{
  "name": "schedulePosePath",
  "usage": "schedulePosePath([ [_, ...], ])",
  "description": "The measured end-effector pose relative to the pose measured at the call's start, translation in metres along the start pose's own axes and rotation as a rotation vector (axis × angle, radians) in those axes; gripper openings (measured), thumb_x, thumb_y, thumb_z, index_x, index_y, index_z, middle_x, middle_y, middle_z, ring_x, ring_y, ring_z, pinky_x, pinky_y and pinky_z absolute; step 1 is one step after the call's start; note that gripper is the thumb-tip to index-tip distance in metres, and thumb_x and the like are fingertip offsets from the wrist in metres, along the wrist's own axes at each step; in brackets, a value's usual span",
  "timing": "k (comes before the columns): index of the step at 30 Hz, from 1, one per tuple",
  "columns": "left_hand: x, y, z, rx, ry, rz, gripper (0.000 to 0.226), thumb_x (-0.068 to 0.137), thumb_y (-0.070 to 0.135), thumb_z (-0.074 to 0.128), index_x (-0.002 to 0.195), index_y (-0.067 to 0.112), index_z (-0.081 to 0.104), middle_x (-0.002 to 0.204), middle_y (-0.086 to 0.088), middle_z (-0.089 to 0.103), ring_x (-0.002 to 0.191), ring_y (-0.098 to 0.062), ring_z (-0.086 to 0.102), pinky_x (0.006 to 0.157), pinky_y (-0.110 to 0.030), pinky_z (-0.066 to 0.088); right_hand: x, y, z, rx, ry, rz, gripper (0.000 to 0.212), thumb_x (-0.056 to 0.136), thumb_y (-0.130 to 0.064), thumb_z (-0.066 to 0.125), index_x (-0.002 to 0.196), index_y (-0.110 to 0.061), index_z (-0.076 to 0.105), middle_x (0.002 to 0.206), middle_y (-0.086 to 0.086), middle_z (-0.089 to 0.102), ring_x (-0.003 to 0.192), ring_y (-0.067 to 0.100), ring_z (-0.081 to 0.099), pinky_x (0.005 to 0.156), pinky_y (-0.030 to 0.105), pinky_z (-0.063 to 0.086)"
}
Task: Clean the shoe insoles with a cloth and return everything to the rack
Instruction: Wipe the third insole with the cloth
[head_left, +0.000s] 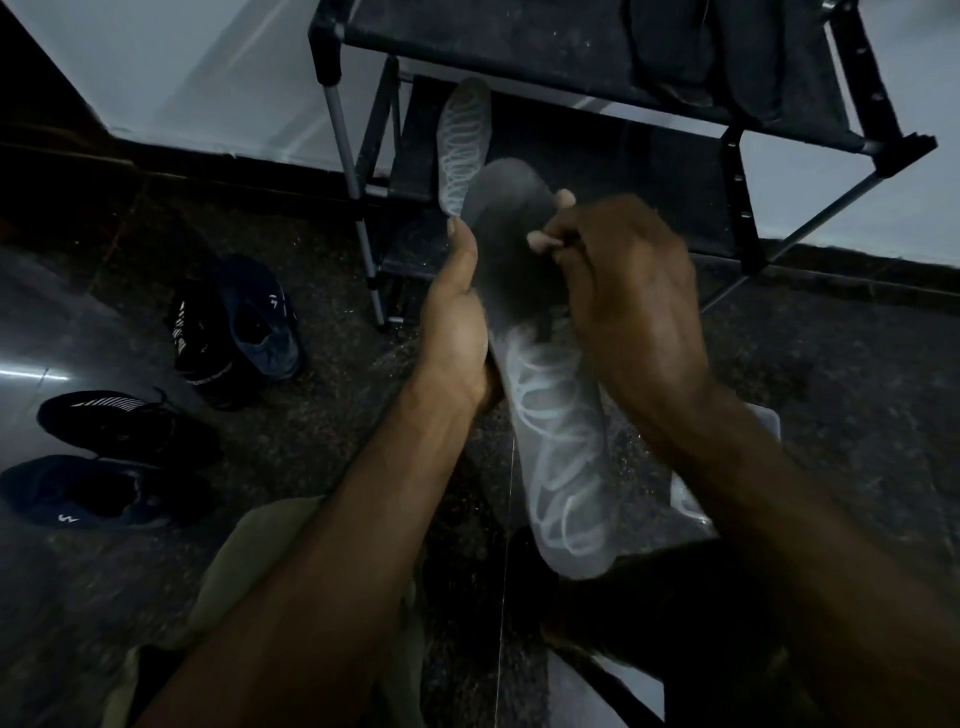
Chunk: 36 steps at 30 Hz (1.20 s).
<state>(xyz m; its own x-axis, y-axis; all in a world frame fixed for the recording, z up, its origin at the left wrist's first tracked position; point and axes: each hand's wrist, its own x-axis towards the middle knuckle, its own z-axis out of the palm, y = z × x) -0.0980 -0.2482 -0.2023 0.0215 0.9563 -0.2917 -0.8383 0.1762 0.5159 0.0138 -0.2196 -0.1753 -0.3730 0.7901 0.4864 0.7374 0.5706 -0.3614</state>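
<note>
My left hand (457, 322) grips the left edge of a grey insole (504, 234) held up in front of the shoe rack (519, 41). My right hand (623, 291) has its fingertips pinched on that insole's right edge; no cloth shows clearly. A second insole (563, 457) with a white looping pattern extends down below the hands, and I cannot tell whether either hand holds it. A third patterned insole (465, 140) leans on the rack's lower shelf (623, 171), just beyond the grey one.
Two dark shoes (244, 327) lie on the dark floor left of the rack, and two more (114, 457) sit nearer me at far left. Dark items (675, 52) rest on the rack's top shelf. A pale plastic object (691, 499) lies under my right forearm.
</note>
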Motion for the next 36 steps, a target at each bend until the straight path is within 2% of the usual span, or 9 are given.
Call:
schedulePosePath([
  [3,0.001,0.002,-0.002,-0.053,-0.085,-0.017,0.071,0.102,0.056,0.016,0.145,0.005,0.040,0.150,-0.010,0.043,0.139,-0.023,0.041,0.119,-0.043,0.025,-0.033,-0.013,-0.002,0.028,-0.031,-0.008,0.031,0.097,-0.022,0.045,0.094,-0.002,0.069,0.092,0.014,0.064,0.080,0.025,0.061,0.067,0.040,0.052],
  [6,0.003,0.001,-0.004,-0.040,-0.098,-0.007,0.070,0.103,0.054,0.014,0.144,0.004,0.040,0.146,-0.008,0.049,0.136,-0.023,0.044,0.118,-0.039,0.028,-0.045,-0.016,-0.005,0.037,-0.047,0.003,0.027,0.096,-0.021,0.050,0.094,-0.002,0.069,0.090,0.013,0.063,0.076,0.025,0.060,0.062,0.040,0.052],
  [12,-0.003,-0.002,0.002,-0.078,-0.120,-0.010,0.067,0.103,0.054,0.019,0.132,0.003,0.053,0.139,-0.013,0.054,0.131,-0.027,0.050,0.113,-0.047,0.035,-0.006,-0.001,-0.006,-0.008,0.016,0.048,0.019,0.097,-0.015,0.055,0.096,-0.001,0.068,0.094,0.015,0.063,0.080,0.025,0.060,0.068,0.043,0.053],
  [16,0.003,0.003,-0.002,-0.085,-0.129,0.040,0.070,0.103,0.052,0.012,0.147,0.002,0.034,0.151,-0.010,0.040,0.141,-0.027,0.037,0.118,-0.042,0.027,-0.036,-0.015,-0.003,0.019,-0.037,0.045,0.030,0.097,-0.023,0.046,0.096,-0.003,0.068,0.093,0.013,0.064,0.079,0.024,0.060,0.066,0.039,0.054],
  [20,0.004,0.006,-0.005,-0.067,-0.136,0.069,0.067,0.104,0.050,0.008,0.148,0.004,0.031,0.145,-0.007,0.045,0.134,-0.025,0.042,0.112,-0.037,0.033,-0.063,-0.028,-0.008,0.072,-0.083,0.060,0.034,0.096,-0.025,0.044,0.097,-0.002,0.070,0.091,0.013,0.065,0.077,0.026,0.061,0.064,0.041,0.053],
  [23,0.002,0.003,0.000,-0.081,-0.147,0.031,0.067,0.103,0.053,0.009,0.145,0.009,0.036,0.141,-0.002,0.051,0.132,-0.023,0.045,0.111,-0.041,0.034,-0.043,-0.020,-0.012,0.061,-0.038,0.087,0.027,0.096,-0.022,0.051,0.096,-0.002,0.070,0.091,0.013,0.065,0.077,0.022,0.060,0.066,0.031,0.050],
  [26,0.001,0.004,0.002,-0.138,-0.162,0.028,0.066,0.103,0.053,0.011,0.139,0.008,0.043,0.147,-0.002,0.045,0.139,-0.025,0.039,0.117,-0.046,0.028,-0.025,-0.017,-0.011,0.049,-0.028,0.149,0.015,0.096,-0.015,0.059,0.096,-0.005,0.070,0.092,0.009,0.065,0.076,0.019,0.059,0.066,0.033,0.050],
  [30,0.002,0.006,-0.003,-0.114,-0.126,0.074,0.065,0.104,0.051,0.011,0.148,0.008,0.034,0.152,-0.005,0.041,0.137,-0.028,0.042,0.112,-0.040,0.035,-0.048,-0.040,-0.005,0.161,-0.085,0.166,0.011,0.094,-0.012,0.062,0.099,-0.007,0.071,0.096,0.007,0.066,0.081,0.015,0.062,0.073,0.026,0.051],
  [36,0.000,0.006,-0.001,-0.116,-0.171,0.056,0.066,0.103,0.054,0.009,0.144,0.010,0.039,0.145,0.000,0.044,0.128,-0.027,0.050,0.106,-0.042,0.041,-0.052,-0.040,-0.010,0.183,-0.097,0.127,0.011,0.093,-0.013,0.064,0.100,-0.007,0.070,0.095,0.006,0.066,0.082,0.012,0.060,0.075,0.016,0.046],
])
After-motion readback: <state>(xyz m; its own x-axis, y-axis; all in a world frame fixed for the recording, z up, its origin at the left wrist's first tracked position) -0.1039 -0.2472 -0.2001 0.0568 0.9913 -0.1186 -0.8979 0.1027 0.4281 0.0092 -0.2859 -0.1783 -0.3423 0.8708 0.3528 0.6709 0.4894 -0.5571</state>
